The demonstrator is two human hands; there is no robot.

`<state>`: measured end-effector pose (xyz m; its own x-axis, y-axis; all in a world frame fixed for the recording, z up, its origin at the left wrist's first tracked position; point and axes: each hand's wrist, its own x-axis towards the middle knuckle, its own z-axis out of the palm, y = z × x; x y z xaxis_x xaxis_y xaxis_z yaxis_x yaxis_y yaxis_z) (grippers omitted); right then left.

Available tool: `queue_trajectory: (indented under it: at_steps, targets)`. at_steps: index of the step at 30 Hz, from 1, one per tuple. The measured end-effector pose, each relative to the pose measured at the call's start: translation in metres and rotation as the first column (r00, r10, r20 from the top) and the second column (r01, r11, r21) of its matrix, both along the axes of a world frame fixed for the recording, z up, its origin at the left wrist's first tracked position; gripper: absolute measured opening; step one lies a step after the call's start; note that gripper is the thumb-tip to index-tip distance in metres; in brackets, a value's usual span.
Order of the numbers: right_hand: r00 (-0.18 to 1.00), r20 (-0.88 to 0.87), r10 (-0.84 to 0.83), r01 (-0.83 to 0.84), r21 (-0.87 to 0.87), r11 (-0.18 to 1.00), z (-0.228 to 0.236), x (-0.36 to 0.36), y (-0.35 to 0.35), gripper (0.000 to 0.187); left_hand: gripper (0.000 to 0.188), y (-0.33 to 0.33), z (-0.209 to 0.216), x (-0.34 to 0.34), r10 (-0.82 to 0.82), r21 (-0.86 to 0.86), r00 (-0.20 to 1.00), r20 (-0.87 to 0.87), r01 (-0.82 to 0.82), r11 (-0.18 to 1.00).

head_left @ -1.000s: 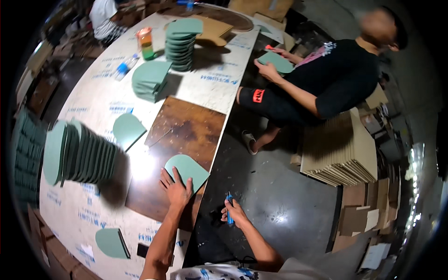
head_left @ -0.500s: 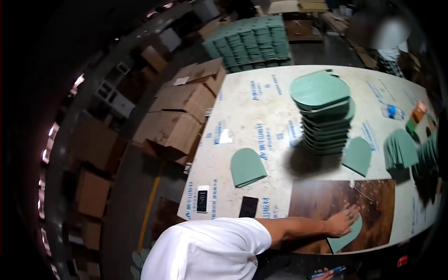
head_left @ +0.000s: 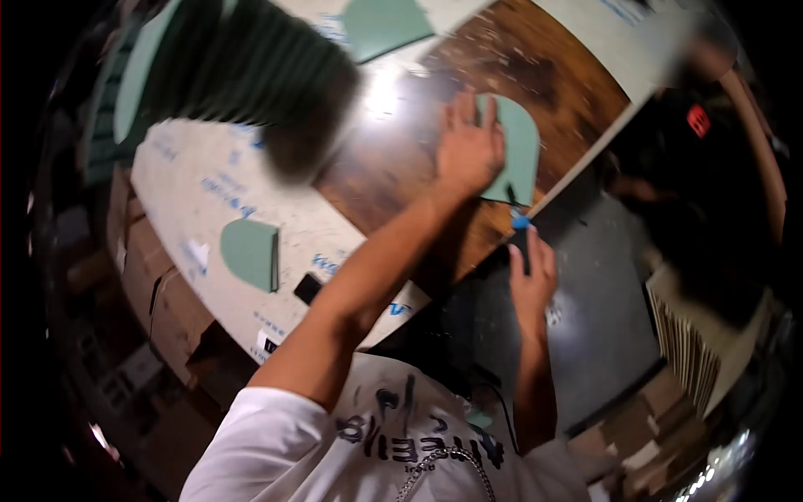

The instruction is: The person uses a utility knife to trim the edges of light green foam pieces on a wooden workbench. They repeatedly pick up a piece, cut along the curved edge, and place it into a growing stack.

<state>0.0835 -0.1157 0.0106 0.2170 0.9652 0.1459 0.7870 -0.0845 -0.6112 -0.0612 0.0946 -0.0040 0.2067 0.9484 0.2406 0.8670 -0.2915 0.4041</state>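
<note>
A green arch-shaped panel (head_left: 523, 151) lies on the brown wood-grain board (head_left: 577, 71), close to the table's edge. My left hand (head_left: 470, 155) rests flat over its left part with the fingers stretched out. At the panel's bottom edge, my right hand (head_left: 535, 272) is closed around a slim blue hand tool (head_left: 520, 222). The tool's dark, narrow end meets or nearly meets the panel; its exact kind is too small to make out.
A tall stack of green panels (head_left: 242, 75) stands at the upper left. Other green panels (head_left: 248, 253) lie on the white table (head_left: 180, 167) beside a dark phone (head_left: 308, 288). Cartons (head_left: 159, 284) line the left. Another person's arm (head_left: 757, 159) shows at right.
The view has swung down and turned, bringing both forearms into sight. My right hand with the blue tool has come up from below the table edge to the panel. My left hand stays on it.
</note>
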Motion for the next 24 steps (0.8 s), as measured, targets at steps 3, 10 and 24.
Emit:
queue_trajectory:
  at_steps: [3, 10, 24]
  targets:
    - [0.992, 0.123, -0.035, 0.043, -0.062, 0.997, 0.004, 0.004, -0.006, 0.045, 0.049, 0.000, -0.003, 0.006, -0.026, 0.056, 1.000, -0.004, 0.026, 0.998]
    - [0.987, 0.158, -0.034, 0.035, -0.006, 0.999, 0.008, 0.007, -0.007, 0.042, 0.048, -0.002, -0.010, -0.004, -0.032, 0.105, 0.999, -0.043, 0.036, 0.994]
    - [0.976, 0.217, 0.011, -0.016, 0.022, 1.000, 0.003, 0.029, -0.004, 0.043, 0.051, 0.000, -0.011, -0.004, -0.091, 0.010, 0.992, -0.089, 0.092, 0.996]
